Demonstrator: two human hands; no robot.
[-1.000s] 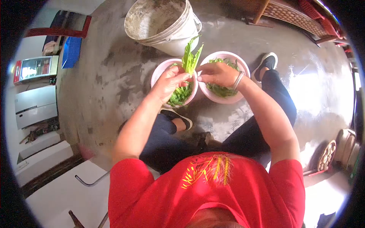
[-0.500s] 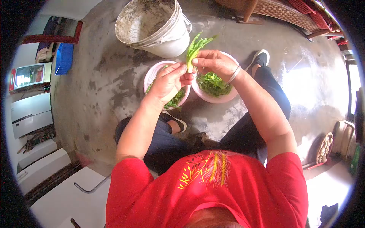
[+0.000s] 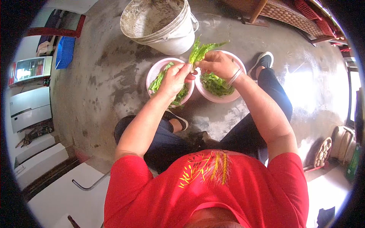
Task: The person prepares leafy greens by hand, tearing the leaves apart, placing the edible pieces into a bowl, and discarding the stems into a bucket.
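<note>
A leafy green stalk (image 3: 197, 52) stands upright between my two hands, its leaves spreading upward. My left hand (image 3: 176, 78) pinches its lower end with thumb and fingers. Against the stalk's right side, my right hand (image 3: 217, 65) has its fingers closed on it. Below my left hand is a pink basket (image 3: 153, 73) with green leaves inside, partly covered by the hand. Another pink basket (image 3: 240, 60) lies under my right hand and holds cut or torn greens (image 3: 216, 85).
A dirty white bucket (image 3: 176, 43) stands on the floor just beyond the baskets. Woven furniture (image 3: 291, 16) is at the upper right. My shoes (image 3: 264, 62) flank the baskets. A blue box (image 3: 65, 52) and white cabinets (image 3: 32, 108) are at the left.
My right hand has come onto the stalk from above the right basket. My left hand keeps its pinch, and the stalk now leans and spreads to the right.
</note>
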